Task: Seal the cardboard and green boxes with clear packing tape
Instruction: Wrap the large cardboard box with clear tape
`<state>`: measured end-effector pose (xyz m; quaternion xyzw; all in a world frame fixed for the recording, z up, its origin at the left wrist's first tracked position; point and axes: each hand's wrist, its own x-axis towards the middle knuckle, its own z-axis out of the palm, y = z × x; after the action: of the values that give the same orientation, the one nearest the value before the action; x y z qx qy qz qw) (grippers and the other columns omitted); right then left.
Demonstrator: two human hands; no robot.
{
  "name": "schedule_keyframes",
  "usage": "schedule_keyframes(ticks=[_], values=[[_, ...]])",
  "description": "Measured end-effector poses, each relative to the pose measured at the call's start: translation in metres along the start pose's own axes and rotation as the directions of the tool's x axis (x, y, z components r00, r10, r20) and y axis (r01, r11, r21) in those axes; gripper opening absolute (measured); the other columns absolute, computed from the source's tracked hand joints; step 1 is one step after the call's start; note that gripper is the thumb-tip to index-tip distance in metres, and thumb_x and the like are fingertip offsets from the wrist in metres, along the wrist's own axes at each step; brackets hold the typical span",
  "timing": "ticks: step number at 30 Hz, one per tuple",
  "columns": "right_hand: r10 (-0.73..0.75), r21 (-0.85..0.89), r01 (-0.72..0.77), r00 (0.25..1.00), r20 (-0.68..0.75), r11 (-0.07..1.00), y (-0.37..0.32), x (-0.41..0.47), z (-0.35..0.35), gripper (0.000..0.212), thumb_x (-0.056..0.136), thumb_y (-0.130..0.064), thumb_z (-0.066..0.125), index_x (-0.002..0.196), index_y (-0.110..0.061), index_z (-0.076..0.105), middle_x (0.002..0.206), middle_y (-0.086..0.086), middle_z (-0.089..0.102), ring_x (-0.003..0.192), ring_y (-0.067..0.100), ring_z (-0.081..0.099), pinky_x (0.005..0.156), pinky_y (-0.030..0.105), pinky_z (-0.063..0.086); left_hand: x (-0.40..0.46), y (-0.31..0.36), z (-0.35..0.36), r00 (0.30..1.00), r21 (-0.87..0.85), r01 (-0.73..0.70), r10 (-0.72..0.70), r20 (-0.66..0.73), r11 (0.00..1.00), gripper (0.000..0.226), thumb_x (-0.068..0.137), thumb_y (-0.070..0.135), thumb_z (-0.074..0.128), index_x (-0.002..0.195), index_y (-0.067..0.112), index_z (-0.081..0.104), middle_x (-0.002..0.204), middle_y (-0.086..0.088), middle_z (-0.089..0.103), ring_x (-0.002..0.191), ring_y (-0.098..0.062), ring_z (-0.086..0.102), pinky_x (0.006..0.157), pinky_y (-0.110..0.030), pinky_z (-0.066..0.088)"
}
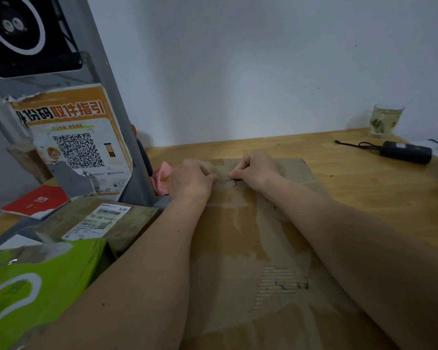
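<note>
Both forearms reach forward over the cardboard box (250,248), which lies flat on the wooden worktop (364,178) in front of the person. The left hand (190,181) and right hand (256,171) meet at the box's far end, fingers curled, pinching something small and dark between them (too small to identify). The green box (31,286) sits at the near left.

A glass of pale liquid (386,121) is standing at the far right of the bench (364,188). A black device with a cord (405,151) is lying near it. At far left, a QR-code poster (74,142) is leaning upright, with a red booklet (36,201) lying just beside it.
</note>
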<state>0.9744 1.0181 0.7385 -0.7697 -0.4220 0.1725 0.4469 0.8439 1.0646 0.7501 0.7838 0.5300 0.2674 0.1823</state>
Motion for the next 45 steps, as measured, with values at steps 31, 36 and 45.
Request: schedule_keyframes(ticks=[31, 36, 45], values=[[-0.039, -0.013, 0.039, 0.999, 0.01, 0.999, 0.008, 0.009, -0.015, 0.019, 0.077, -0.001, 0.076, 0.066, -0.014, 0.067, 0.072, -0.007, 0.065, 0.08, 0.012, 0.061, 0.08, 0.028, 0.053, 0.004, 0.006, 0.01, 0.965, -0.203, -0.061, 0.11, 0.238, 0.977, 0.009, 0.083, 0.031, 0.077, 0.085, 0.034, 0.07, 0.103, 0.008, 0.068, 0.093, -0.009, 0.059, 0.083, -0.025, 0.048], [-0.09, -0.03, 0.091, 0.995, 0.032, 0.995, 0.009, 0.007, -0.014, 0.022, 0.081, -0.003, 0.068, 0.064, -0.016, 0.065, 0.069, -0.004, 0.064, 0.069, 0.009, 0.057, 0.063, 0.02, 0.047, 0.0, 0.018, 0.017, 0.99, -0.052, -0.076, 0.082, 0.115, 0.996, 0.011, 0.091, 0.037, 0.066, 0.081, 0.035, 0.062, 0.092, 0.009, 0.062, 0.086, -0.012, 0.056, 0.061, -0.025, 0.038], [-0.045, 0.229, 0.072, 0.991, -0.123, 0.971, 0.015, 0.012, -0.02, 0.029, 0.083, 0.003, 0.057, 0.06, -0.015, 0.053, 0.063, 0.001, 0.057, 0.062, 0.011, 0.05, 0.057, 0.02, 0.039, -0.013, 0.056, 0.011, 0.95, 0.223, -0.124, 0.051, 0.308, 0.967, 0.016, 0.097, 0.02, 0.05, 0.104, 0.011, 0.062, 0.093, -0.007, 0.058, 0.083, -0.026, 0.056, 0.067, -0.034, 0.044]])
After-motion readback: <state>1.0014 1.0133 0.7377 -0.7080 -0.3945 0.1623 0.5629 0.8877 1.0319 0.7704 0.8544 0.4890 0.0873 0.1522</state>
